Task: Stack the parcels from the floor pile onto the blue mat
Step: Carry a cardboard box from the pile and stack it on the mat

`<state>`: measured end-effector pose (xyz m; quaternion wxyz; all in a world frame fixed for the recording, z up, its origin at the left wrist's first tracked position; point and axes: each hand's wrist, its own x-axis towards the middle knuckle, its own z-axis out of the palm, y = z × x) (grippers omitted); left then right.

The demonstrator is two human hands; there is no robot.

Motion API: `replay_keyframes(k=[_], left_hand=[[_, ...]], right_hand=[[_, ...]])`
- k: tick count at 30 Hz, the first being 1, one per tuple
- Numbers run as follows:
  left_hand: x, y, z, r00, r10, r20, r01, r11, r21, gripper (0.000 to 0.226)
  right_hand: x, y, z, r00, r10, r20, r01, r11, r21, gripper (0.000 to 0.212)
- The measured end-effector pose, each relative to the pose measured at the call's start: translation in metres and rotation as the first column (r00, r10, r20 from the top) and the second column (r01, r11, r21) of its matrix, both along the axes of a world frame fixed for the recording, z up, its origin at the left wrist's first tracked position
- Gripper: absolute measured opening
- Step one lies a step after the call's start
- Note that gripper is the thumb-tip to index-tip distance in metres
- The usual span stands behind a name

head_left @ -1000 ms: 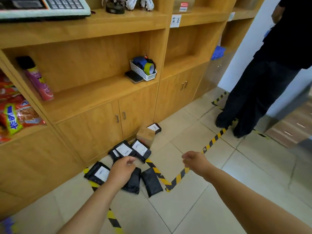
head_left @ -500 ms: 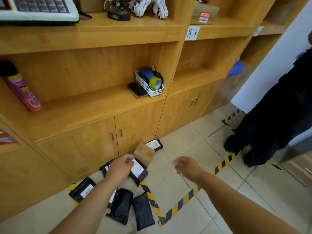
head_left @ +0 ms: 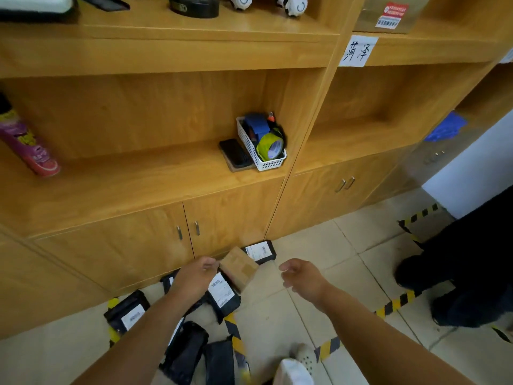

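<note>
a: both hands have moved in on the box (head_left: 241, 266) by the cupboard; left hand (head_left: 195, 276) touches it, right hand (head_left: 301, 275) loosely curled, empty.
b: one-handed, it could slip onto the parcels (head_left: 222, 294).

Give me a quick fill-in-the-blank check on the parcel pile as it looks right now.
1. The left hand reaches toward the small ____ box.
2. The right hand holds ____.
3. The white basket holding tape rolls sits on a shelf of the ____ cabinet.
4. Most parcels in the floor pile are ____ bags with white labels.

Missing words: cardboard; nothing; wooden; black
</note>
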<state>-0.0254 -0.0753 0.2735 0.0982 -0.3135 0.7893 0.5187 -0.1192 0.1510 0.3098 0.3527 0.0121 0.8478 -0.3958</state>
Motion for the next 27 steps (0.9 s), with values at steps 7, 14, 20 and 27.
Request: replay_keyframes(k=[7, 14, 20, 27], left_hand=[[-0.059, 0.044, -0.032, 0.969, 0.206, 0.138, -0.201, 0.978, -0.05, 0.033], [-0.111, 0.093, -0.08, 0.912, 0.295, 0.286, -0.28, 0.956, -0.091, 0.036], [-0.124, 0.111, -0.149, 0.894, 0.3, 0.333, -0.3, 0.953, -0.052, 0.036], [-0.138, 0.098, -0.25, 0.888, 0.265, 0.375, -0.244, 0.964, -0.103, 0.042]], right_hand=[[-0.108, 0.015, -0.048, 0.98, 0.168, 0.106, -0.162, 0.985, -0.058, 0.012], [-0.192, 0.025, -0.103, 0.923, 0.35, 0.159, -0.35, 0.936, -0.025, 0.015], [-0.226, 0.012, -0.176, 0.882, 0.43, 0.195, -0.445, 0.894, 0.043, 0.015], [-0.231, -0.01, -0.286, 0.861, 0.425, 0.278, -0.464, 0.881, 0.091, 0.017]])
